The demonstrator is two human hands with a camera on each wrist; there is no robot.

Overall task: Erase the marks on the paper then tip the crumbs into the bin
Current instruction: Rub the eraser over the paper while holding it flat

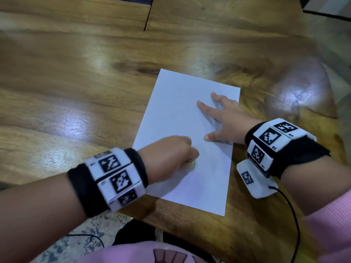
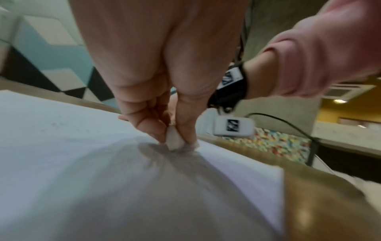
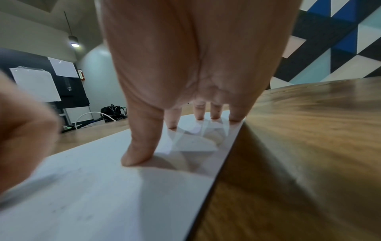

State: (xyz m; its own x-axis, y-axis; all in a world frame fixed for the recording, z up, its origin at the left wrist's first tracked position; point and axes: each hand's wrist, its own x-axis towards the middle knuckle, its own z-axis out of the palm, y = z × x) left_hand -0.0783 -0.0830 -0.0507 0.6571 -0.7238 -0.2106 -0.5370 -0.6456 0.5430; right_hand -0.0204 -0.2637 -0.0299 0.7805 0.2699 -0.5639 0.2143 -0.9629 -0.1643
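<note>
A white sheet of paper [image 1: 182, 120] lies on the wooden table [image 1: 76, 82], tilted slightly, with faint grey marks on it. My left hand [image 1: 171, 152] pinches a small pale eraser [image 2: 174, 140] between thumb and fingers, its tip pressed on the paper's [image 2: 82, 163] near half. The hand is blurred by motion. My right hand [image 1: 222, 118] lies flat with fingers spread on the sheet's right side, near its right edge. In the right wrist view the thumb and fingertips [image 3: 136, 156] press the paper [image 3: 103, 195] down.
The table's front edge [image 1: 152, 219] runs just below the sheet, with speckled floor beneath. A black cable [image 1: 292, 215] trails from the right wrist unit over the table. A dark seam [image 1: 148, 16] cuts the tabletop at the far side. No bin is in view.
</note>
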